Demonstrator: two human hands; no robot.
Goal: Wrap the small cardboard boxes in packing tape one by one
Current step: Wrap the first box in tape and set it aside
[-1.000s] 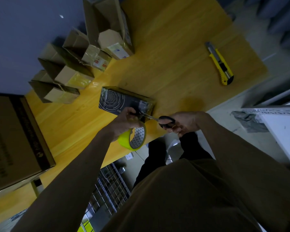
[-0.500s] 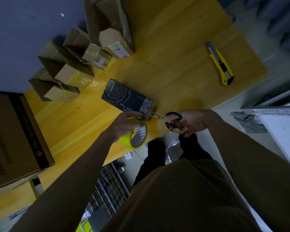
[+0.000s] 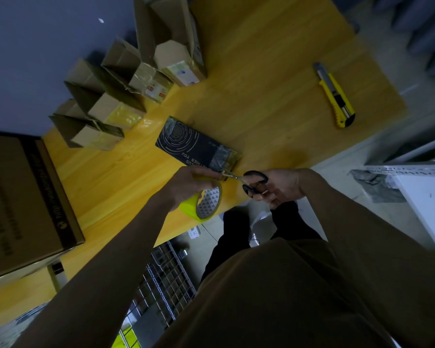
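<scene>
A small black box (image 3: pixel 186 143) with a white spiral print lies flat on the yellow wooden table (image 3: pixel 261 71), clear tape shining on its near end. My left hand (image 3: pixel 186 185) grips a yellow tape roll (image 3: pixel 204 204) just in front of the box. My right hand (image 3: pixel 278 188) holds black-handled scissors (image 3: pixel 251 182), whose blades point left and meet the tape between roll and box. Several small brown cardboard boxes (image 3: pixel 126 96) stand in a cluster at the table's back left.
A yellow utility knife (image 3: pixel 335 96) lies on the table at the right. A large brown carton (image 3: pixel 23 207) sits on the left edge. A wire rack (image 3: pixel 161 280) is under the table, and a white shelf (image 3: pixel 427 197) stands to the right.
The black box has turned and now lies a little farther from me. Both hands stay at its near end, with the scissors still at the tape.
</scene>
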